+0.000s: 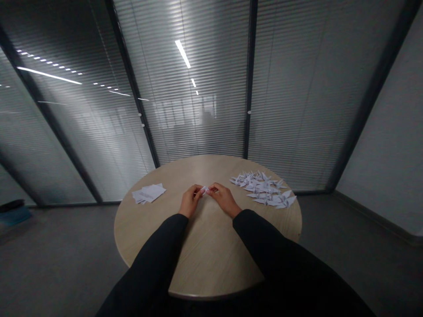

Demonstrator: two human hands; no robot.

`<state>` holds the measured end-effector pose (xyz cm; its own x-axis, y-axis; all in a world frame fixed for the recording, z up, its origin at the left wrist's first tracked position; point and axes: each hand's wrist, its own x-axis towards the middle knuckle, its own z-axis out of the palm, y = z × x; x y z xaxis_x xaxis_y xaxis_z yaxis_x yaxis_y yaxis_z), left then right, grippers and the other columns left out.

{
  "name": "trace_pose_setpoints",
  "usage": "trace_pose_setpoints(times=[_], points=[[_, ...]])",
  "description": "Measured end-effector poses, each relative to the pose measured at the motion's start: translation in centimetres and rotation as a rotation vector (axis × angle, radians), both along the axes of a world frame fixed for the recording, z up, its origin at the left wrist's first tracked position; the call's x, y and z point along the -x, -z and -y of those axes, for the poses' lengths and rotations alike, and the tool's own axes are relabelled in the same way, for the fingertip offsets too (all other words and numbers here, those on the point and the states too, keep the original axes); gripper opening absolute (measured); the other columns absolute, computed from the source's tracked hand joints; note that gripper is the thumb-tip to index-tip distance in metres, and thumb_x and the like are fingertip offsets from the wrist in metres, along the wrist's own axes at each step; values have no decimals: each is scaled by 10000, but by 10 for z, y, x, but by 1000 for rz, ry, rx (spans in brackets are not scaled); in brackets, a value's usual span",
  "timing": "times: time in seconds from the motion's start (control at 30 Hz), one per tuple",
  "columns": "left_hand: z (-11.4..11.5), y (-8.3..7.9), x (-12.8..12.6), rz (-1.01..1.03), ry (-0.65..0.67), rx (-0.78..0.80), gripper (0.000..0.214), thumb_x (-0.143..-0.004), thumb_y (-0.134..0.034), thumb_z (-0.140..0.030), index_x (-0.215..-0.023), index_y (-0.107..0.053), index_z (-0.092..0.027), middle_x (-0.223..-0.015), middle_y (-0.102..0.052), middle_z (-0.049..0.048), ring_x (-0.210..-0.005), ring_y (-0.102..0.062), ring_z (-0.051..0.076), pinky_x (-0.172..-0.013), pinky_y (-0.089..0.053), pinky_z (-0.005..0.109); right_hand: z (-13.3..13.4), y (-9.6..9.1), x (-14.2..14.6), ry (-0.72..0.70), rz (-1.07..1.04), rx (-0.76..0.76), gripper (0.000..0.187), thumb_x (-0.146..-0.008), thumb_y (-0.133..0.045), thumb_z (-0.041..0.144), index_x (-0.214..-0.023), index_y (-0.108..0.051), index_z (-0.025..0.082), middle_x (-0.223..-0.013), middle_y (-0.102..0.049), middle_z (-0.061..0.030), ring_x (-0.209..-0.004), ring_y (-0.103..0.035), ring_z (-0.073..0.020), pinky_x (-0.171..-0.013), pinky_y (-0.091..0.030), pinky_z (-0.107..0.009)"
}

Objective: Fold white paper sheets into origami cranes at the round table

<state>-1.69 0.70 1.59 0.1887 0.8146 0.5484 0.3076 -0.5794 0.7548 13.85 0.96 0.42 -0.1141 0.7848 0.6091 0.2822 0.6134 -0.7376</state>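
My left hand (191,200) and my right hand (224,199) meet above the middle of a round wooden table (211,251). Between their fingertips is a small folded piece of white paper (205,190), pinched from both sides. To the left lies a loose stack of white paper squares (148,193), out of reach of my fingers. A heap of several white origami cranes (262,188) spreads to the right of my right hand, not touching it.
Black sleeves cover both my arms. Behind the table stand glass partitions (198,123) with blinds and dark frames. A grey carpeted floor (66,251) surrounds the table, and a dark bag (13,211) lies on a blue item at the far left.
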Motion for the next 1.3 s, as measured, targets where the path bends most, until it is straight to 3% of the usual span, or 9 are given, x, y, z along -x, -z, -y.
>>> trace_pose_setpoints(times=[0.17, 0.47, 0.83, 1.07, 1.3], points=[[-3, 3, -1, 44, 30, 60, 228, -744, -582, -370, -840, -610, -164, -776, -636, 33, -644, -579, 128, -613, -461, 238, 1, -3, -2, -9, -10, 48, 226, -748, -583, 385, -729, -599, 161, -681, -593, 0, -663, -535, -133, -663, -411, -255], [-9, 6, 3, 135, 72, 170, 273, -663, -647, -388, -773, -620, -140, -583, -593, -3, -534, -524, 105, -530, -406, 222, -1, 0, 0, -42, -58, 79, 218, -757, -573, 384, -830, -589, 179, -773, -620, -15, -724, -560, -137, -655, -431, -248], [-6, 4, -3, 260, 132, 258, 296, -571, -726, -310, -743, -550, -144, -555, -586, -26, -496, -520, 78, -492, -409, 202, 1, -2, 2, -120, -92, 127, 201, -763, -550, 380, -743, -561, 181, -667, -606, 6, -637, -553, -131, -612, -427, -249], [-3, 1, -3, 311, 152, 367, 396, -550, -747, -386, -791, -562, -132, -613, -643, 20, -572, -598, 122, -553, -471, 249, -8, 2, -4, -24, -141, 124, 227, -741, -563, 403, -722, -565, 177, -633, -569, 12, -574, -534, -119, -577, -429, -245], [-4, 1, -1, 340, 129, 397, 412, -528, -764, -356, -803, -547, -139, -622, -658, 26, -587, -620, 137, -557, -464, 249, -14, 6, -4, -38, -226, 174, 270, -701, -595, 448, -710, -568, 179, -633, -577, 7, -571, -543, -126, -566, -447, -257]])
